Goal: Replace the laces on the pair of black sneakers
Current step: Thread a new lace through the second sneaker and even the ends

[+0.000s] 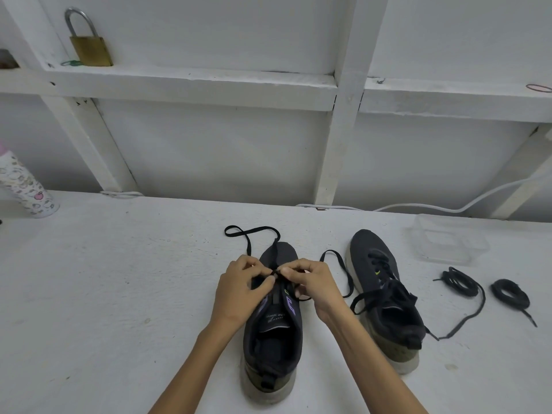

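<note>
Both hands are working over the front eyelets of the near sneaker (273,339), which is sitting mid-bench (104,279), toe pointing away. Left hand (239,289) and right hand (310,282) are each pinching the flat black lace (248,248) in curled fingers (288,271), tips nearly meeting above the tongue. Lace ends are trailing past the toe and off to the right. Second sneaker (385,297) is standing just right of it, laced, ends untied. One coiled lace (454,277) and another coil (498,289) are lying further right, near a clear tub (448,240).
</note>
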`<move>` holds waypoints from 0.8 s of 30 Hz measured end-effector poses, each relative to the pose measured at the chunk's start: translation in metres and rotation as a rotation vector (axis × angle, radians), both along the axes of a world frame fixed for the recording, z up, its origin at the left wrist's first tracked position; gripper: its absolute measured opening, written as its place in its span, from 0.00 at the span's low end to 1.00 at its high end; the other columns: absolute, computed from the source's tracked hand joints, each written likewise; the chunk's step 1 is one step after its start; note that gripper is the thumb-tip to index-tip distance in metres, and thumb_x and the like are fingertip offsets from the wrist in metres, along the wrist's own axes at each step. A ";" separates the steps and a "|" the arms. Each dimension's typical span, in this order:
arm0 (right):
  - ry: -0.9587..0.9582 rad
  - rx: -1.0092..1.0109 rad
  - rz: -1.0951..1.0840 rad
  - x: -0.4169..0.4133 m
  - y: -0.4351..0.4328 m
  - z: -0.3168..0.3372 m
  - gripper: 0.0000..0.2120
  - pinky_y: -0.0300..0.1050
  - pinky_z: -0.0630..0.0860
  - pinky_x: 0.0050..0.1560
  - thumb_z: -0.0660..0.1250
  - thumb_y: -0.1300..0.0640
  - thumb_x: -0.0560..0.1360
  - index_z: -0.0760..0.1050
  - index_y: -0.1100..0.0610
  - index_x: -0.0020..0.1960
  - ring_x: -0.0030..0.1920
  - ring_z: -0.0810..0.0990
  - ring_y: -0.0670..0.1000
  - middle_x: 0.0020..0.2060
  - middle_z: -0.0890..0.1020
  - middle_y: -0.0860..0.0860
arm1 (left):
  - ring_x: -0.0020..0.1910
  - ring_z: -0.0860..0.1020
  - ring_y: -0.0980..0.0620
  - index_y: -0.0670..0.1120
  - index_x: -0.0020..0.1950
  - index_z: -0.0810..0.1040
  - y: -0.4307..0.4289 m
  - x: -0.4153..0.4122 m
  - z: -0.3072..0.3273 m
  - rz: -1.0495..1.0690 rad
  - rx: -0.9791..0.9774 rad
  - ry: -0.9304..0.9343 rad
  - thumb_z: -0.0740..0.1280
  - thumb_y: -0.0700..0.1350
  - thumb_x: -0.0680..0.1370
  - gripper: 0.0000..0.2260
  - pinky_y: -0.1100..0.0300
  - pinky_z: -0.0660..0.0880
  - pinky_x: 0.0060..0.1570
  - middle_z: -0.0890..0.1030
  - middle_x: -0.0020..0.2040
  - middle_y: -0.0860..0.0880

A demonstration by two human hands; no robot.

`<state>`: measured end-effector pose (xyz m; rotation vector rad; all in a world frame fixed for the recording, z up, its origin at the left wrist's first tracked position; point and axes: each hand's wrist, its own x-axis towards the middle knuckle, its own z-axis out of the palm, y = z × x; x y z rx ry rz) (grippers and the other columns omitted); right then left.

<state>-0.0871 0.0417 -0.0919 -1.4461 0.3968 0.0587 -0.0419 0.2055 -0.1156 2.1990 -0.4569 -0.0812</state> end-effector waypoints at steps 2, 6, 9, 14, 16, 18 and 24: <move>-0.039 0.013 -0.050 -0.001 -0.001 0.002 0.04 0.35 0.71 0.33 0.71 0.67 0.74 0.85 0.62 0.44 0.35 0.79 0.45 0.39 0.83 0.52 | 0.53 0.74 0.60 0.56 0.45 0.83 -0.002 -0.002 -0.003 0.004 -0.096 0.020 0.71 0.51 0.75 0.01 0.67 0.69 0.49 0.76 0.48 0.60; -0.084 -0.084 -0.035 -0.002 -0.002 0.002 0.06 0.33 0.72 0.36 0.73 0.66 0.72 0.85 0.59 0.48 0.36 0.77 0.47 0.38 0.83 0.55 | 0.49 0.79 0.59 0.57 0.45 0.81 -0.008 -0.009 -0.004 0.033 -0.271 0.053 0.69 0.54 0.74 0.03 0.64 0.74 0.49 0.79 0.46 0.60; -0.114 -0.134 0.028 0.001 -0.001 0.000 0.09 0.34 0.74 0.41 0.76 0.64 0.70 0.85 0.57 0.50 0.37 0.77 0.47 0.35 0.80 0.52 | 0.49 0.79 0.59 0.52 0.46 0.83 -0.009 -0.011 -0.008 0.085 -0.324 0.081 0.71 0.45 0.76 0.02 0.59 0.76 0.49 0.81 0.46 0.57; -0.165 -0.195 0.048 0.008 0.004 0.002 0.09 0.50 0.81 0.54 0.79 0.63 0.67 0.86 0.50 0.40 0.44 0.84 0.59 0.41 0.85 0.59 | 0.49 0.78 0.58 0.55 0.44 0.83 -0.010 -0.011 -0.008 0.077 -0.313 0.059 0.72 0.46 0.75 0.03 0.62 0.74 0.50 0.81 0.46 0.57; -0.169 -0.206 0.064 0.010 0.005 0.003 0.08 0.52 0.80 0.54 0.79 0.64 0.66 0.85 0.53 0.39 0.44 0.85 0.56 0.40 0.86 0.59 | 0.51 0.76 0.59 0.60 0.43 0.82 -0.009 -0.011 -0.006 0.072 -0.263 0.032 0.71 0.47 0.76 0.06 0.68 0.70 0.50 0.80 0.46 0.59; -0.158 -0.201 0.076 0.011 0.003 0.005 0.06 0.52 0.80 0.53 0.79 0.65 0.65 0.84 0.57 0.39 0.42 0.84 0.55 0.40 0.86 0.60 | 0.53 0.75 0.60 0.62 0.44 0.81 -0.010 -0.012 -0.003 0.086 -0.241 0.023 0.72 0.47 0.75 0.08 0.72 0.68 0.50 0.80 0.47 0.60; -0.138 -0.264 0.063 0.013 0.003 0.008 0.04 0.54 0.79 0.51 0.78 0.64 0.66 0.83 0.60 0.38 0.39 0.83 0.52 0.37 0.85 0.58 | 0.58 0.78 0.57 0.49 0.62 0.77 -0.013 -0.015 0.008 0.110 -0.536 -0.038 0.71 0.31 0.73 0.21 0.68 0.73 0.57 0.80 0.57 0.55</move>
